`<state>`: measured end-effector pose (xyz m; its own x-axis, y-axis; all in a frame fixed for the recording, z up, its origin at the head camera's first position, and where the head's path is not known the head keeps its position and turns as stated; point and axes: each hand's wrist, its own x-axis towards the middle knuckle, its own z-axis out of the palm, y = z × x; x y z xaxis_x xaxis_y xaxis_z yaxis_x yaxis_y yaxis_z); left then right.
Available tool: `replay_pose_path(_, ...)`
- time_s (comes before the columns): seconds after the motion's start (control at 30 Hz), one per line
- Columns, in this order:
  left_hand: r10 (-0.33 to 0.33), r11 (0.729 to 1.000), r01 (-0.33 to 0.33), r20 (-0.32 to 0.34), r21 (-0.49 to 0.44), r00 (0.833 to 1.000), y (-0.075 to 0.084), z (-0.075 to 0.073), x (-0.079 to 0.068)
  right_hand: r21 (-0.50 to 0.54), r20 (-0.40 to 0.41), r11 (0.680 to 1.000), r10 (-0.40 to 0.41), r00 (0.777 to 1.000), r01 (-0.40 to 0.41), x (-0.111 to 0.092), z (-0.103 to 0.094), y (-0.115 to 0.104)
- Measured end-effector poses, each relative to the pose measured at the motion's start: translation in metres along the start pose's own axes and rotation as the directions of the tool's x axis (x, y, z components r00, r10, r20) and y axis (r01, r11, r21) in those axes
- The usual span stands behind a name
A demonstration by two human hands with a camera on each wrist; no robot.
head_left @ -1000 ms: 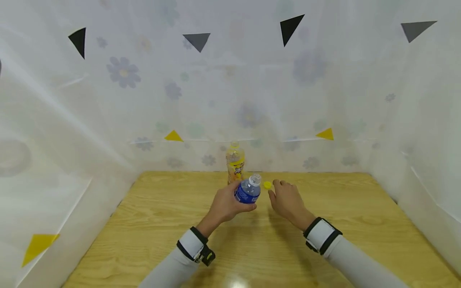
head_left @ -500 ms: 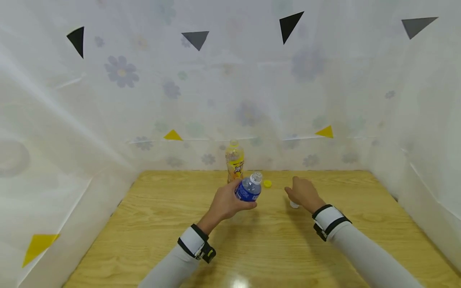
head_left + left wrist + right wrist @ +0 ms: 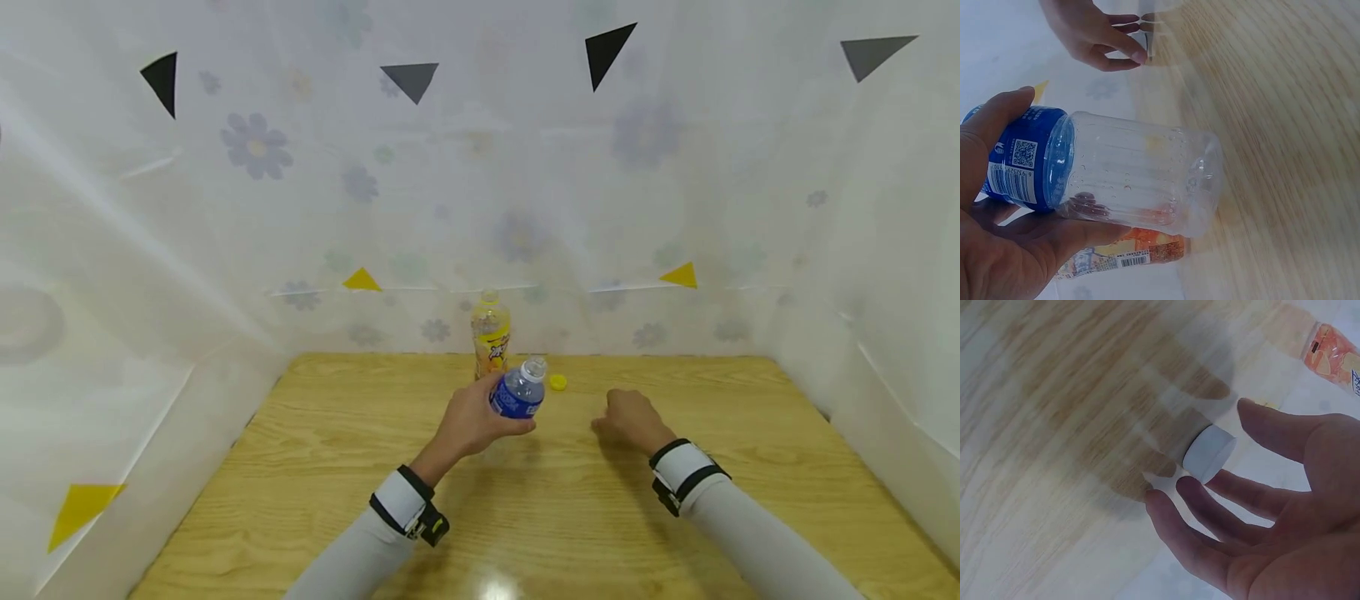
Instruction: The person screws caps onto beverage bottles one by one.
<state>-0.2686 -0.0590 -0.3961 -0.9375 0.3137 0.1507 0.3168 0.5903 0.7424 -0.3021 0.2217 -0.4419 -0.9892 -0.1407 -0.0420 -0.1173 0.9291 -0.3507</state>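
My left hand (image 3: 472, 421) grips a clear plastic bottle (image 3: 517, 402) with a blue label, tilted to the right, its mouth uncapped. The left wrist view shows the bottle's transparent lower part (image 3: 1135, 172) with a few droplets inside. Low over the table, my right hand (image 3: 633, 421) has its loosely bent fingers around a white bottle cap (image 3: 1209, 453). In the right wrist view a gap shows between the thumb and that cap, while the fingertips (image 3: 1188, 484) lie close to its other side. The head view hides the white cap behind the right hand.
Behind the blue-labelled bottle stands an uncapped bottle (image 3: 491, 337) with a yellow label. A yellow cap (image 3: 558, 382) lies on the wooden table (image 3: 360, 467) to its right. White floral sheeting (image 3: 480, 183) encloses the back and sides.
My right hand has moved right, away from beside the yellow cap, then come down toward the table over the white cap. The left hand and its bottle have stayed nearly still.
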Motion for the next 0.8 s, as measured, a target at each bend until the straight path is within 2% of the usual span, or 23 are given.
replay_pose_path(0.3,-0.01,1.0,0.01,0.009,0.008,1.0,0.003,0.0,0.001,0.001,-0.008,1.0,0.023,1.0,-0.023,-0.003,0.0,0.0)
replay_pose_path(0.37,-0.011,1.0,0.011,0.011,0.006,1.0,0.003,0.0,0.0,0.014,-0.031,1.0,0.01,0.999,-0.01,-0.003,0.001,0.0)
replay_pose_path(0.57,-0.008,1.0,0.008,0.014,0.006,1.0,0.004,0.001,0.001,0.114,-0.122,0.993,-0.002,0.993,0.016,-0.003,-0.001,-0.007)
replay_pose_path(0.8,-0.014,1.0,0.014,0.013,0.016,1.0,0.003,0.001,0.0,0.262,-0.172,0.963,-0.021,0.985,0.067,-0.009,-0.023,-0.03)
